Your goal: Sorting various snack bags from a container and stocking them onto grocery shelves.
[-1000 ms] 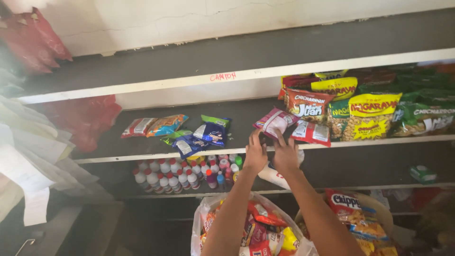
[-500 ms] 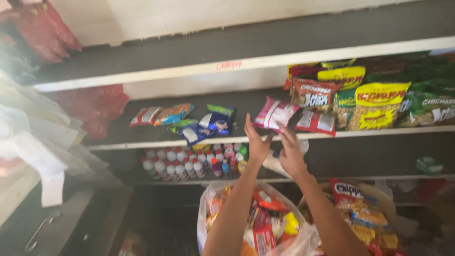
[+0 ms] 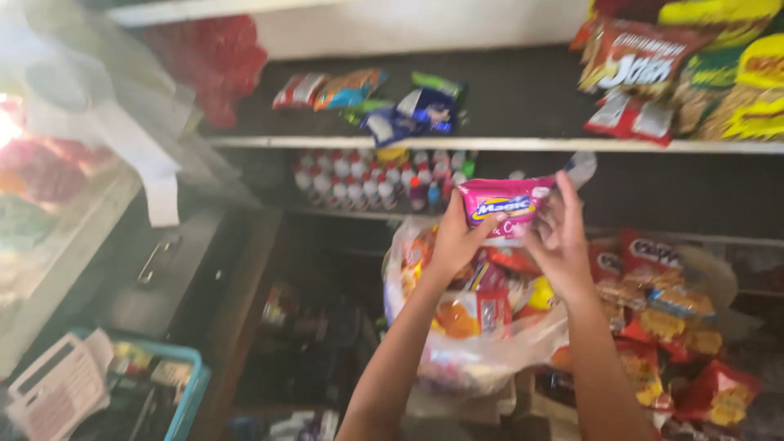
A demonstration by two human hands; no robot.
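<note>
Pink glossy plastic snack packet (image 3: 504, 201) with a yellow and blue label lies with its long axis nearly level, running left to right, its printed face toward the camera, held up in the air in front of the lower shelf. The left hand (image 3: 454, 237) pinches its left end with thumb and fingers closed on the packet; the right hand (image 3: 560, 233) grips its right end, fingers curled around the edge. Just below the hands sits a clear plastic bag (image 3: 482, 347) stuffed with red, orange and yellow snack packs. To the right of it, red and orange crinkled packets (image 3: 670, 314) are piled loosely. Behind the pink packet, rows of small bottles with white and red caps (image 3: 367, 180) stand on a dark shelf. On the white-edged shelf (image 3: 490, 144) above lie blue, green and red flat packets (image 3: 392, 102) at the left, and larger red, yellow and green bags (image 3: 694, 65) at the right. A teal plastic basket (image 3: 184, 392) sits at the lower left.
</note>
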